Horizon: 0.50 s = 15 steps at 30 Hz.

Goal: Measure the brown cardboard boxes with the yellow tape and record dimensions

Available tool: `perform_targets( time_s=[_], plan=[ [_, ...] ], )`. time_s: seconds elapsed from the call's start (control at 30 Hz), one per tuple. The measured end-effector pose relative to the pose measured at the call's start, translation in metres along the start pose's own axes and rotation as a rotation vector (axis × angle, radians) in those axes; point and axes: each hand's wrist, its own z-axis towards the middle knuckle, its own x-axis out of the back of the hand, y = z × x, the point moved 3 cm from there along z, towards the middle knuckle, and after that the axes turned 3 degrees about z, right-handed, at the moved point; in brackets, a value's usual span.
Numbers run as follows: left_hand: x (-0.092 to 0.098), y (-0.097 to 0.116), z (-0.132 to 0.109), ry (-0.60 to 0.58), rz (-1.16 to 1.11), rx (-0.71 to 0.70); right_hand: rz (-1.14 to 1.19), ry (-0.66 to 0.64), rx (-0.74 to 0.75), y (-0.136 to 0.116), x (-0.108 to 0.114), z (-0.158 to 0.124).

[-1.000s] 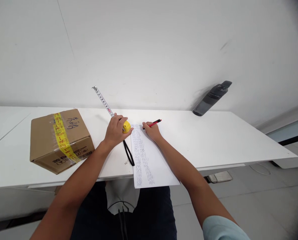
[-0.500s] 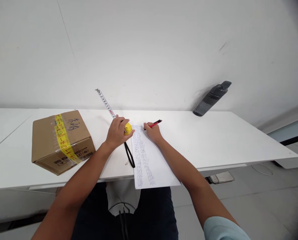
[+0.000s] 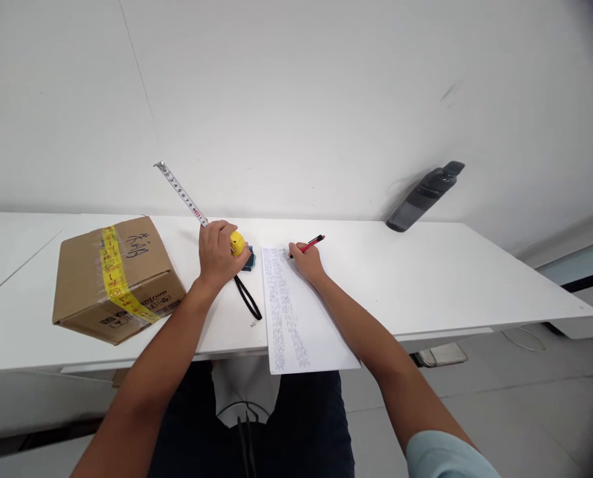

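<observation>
At centre-left: gripped tape measure (image 3: 237, 243) in left hand (image 3: 217, 251), shifted it leftward, bared dark-blue item (image 3: 249, 259) | lower centre: gave paper (image 3: 321, 335) more room | centre: pinched pen (image 3: 310, 244) in right hand (image 3: 307, 264)

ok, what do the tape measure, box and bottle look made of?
Tape measure: case likely smooth plastic, solid yellow; blade probably coated metal, standing straight, with a silvery hook.
Cardboard box: matte brown board, creased edges; yellow tape across it looks like glossy plastic film.
Dark bottle: semi-gloss, maybe plastic given soft highlights; metal can't be ruled out.
</observation>
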Motion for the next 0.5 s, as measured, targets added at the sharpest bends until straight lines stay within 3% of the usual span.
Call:
perform_targets(
  time_s=[0.23, 0.33, 0.4, 0.5],
  plan=[
    [0.000, 0.002, -0.005, -0.029, 0.029, 0.009, -0.058, -0.021, 0.021, -0.001, -0.004, -0.001],
    [0.002, 0.015, -0.005, -0.057, 0.008, 0.048, -0.101, -0.028, 0.042, -0.001, -0.005, -0.004],
    [0.014, 0.035, -0.006, -0.051, -0.033, 0.088, -0.136, -0.023, 0.078, -0.006, -0.005, -0.009],
    [0.056, 0.074, -0.006, 0.000, -0.149, 0.125, -0.196, -0.032, 0.147, -0.021, -0.007, -0.018]
  ],
)
